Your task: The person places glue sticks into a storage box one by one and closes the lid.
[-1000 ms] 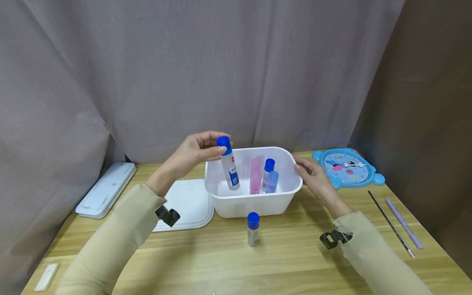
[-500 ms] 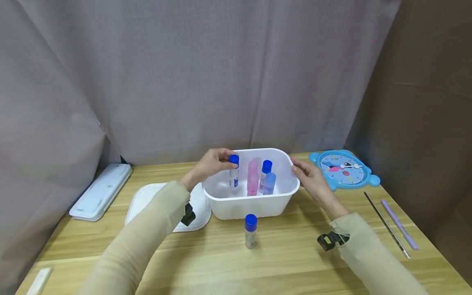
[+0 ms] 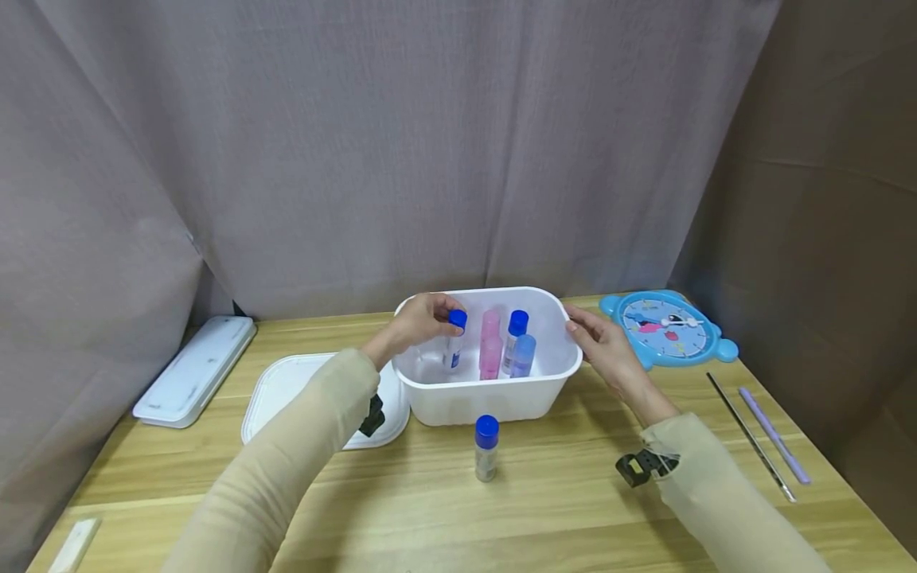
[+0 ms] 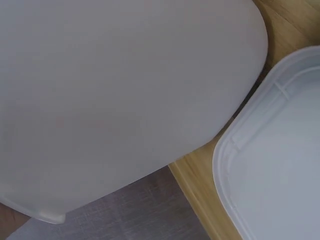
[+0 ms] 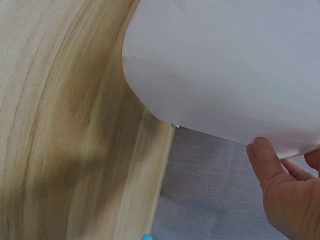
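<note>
My left hand (image 3: 421, 322) pinches the blue cap of a clear glue stick (image 3: 454, 350), held upright inside the white plastic bin (image 3: 494, 402). Whether its base touches the bin floor cannot be made out. At the bin's right end my right hand (image 3: 609, 350) grips the rim, thumb over the edge and fingers on the outer wall; the right wrist view shows those fingers against the wall. To the right inside the bin stand two pink glue sticks (image 3: 490, 356), a blue-capped one (image 3: 517, 325) and a light-blue one (image 3: 523, 356). Another blue-capped glue stick (image 3: 486, 447) stands in front.
A white lid (image 3: 286, 383) lies left of the bin, partly under my left forearm. Farther left are a white case (image 3: 195, 372) and a small white block (image 3: 75, 544). On the right lie a blue toy clock (image 3: 666, 328), a pencil (image 3: 748, 434) and a purple pen (image 3: 774, 434).
My left hand has carried the glue stick rightward and down, from above the bin's left rim to inside it. The right hand keeps its grip on the rim.
</note>
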The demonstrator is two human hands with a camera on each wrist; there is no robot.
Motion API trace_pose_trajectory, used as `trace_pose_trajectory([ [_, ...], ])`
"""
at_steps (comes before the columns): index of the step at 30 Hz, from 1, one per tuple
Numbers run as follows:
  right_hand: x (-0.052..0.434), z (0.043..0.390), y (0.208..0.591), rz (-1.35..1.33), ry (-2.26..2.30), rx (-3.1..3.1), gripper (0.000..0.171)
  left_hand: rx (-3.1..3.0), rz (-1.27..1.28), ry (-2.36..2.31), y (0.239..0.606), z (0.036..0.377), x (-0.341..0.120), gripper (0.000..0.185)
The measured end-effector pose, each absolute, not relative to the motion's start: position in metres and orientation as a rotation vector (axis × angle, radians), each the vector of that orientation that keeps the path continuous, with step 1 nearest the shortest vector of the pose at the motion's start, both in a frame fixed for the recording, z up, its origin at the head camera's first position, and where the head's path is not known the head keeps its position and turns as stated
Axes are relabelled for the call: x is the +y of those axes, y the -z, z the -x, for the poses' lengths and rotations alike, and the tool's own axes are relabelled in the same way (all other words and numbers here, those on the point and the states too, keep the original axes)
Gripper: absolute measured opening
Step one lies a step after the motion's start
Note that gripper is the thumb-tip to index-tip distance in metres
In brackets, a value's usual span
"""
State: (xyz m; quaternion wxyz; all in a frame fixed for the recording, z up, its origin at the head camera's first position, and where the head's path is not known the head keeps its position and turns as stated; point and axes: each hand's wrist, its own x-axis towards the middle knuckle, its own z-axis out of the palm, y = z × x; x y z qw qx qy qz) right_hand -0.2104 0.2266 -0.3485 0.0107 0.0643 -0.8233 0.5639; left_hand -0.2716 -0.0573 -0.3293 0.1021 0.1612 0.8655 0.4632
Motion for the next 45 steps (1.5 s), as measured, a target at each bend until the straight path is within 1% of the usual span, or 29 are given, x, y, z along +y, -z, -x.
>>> trace_pose_trajectory([
  [7,0.227,0.211,0.350,-0.202,-1.777,-2.554,0.051,2.606,-0.478,-1.301,0.332,0.272,-0.057,0.028],
  [10,0.226,0.211,0.351,-0.202,-1.784,-2.552,0.051,2.628,-0.490,-1.280,0.329,0.270,-0.059,0.032],
  [14,0.225,0.211,0.351,-0.194,-1.772,-2.562,0.051,2.664,-0.572,-1.278,0.320,0.263,-0.068,0.041],
  [17,0.225,0.211,0.350,-0.195,-1.763,-2.566,0.052,2.658,-0.628,-1.359,0.313,0.253,-0.078,0.044],
  [19,0.226,0.211,0.350,-0.206,-1.769,-2.561,0.052,2.585,-0.660,-1.481,0.310,0.242,-0.082,0.042],
  [24,0.229,0.210,0.349,-0.227,-1.754,-2.564,0.051,2.197,-0.855,-1.692,0.309,0.205,-0.081,0.037],
  [26,0.230,0.211,0.349,-0.229,-1.743,-2.565,0.051,2.064,-0.933,-1.678,0.312,0.189,-0.076,0.037],
  [29,0.230,0.212,0.348,-0.229,-1.745,-2.561,0.051,1.915,-0.981,-1.657,0.321,0.170,-0.068,0.038],
  [33,0.230,0.213,0.348,-0.212,-1.760,-2.562,0.051,1.821,-0.947,-1.663,0.334,0.154,-0.059,0.041],
  [45,0.229,0.211,0.346,-0.188,-1.742,-2.581,0.052,2.043,-1.055,-1.576,0.370,0.152,-0.047,0.037],
])
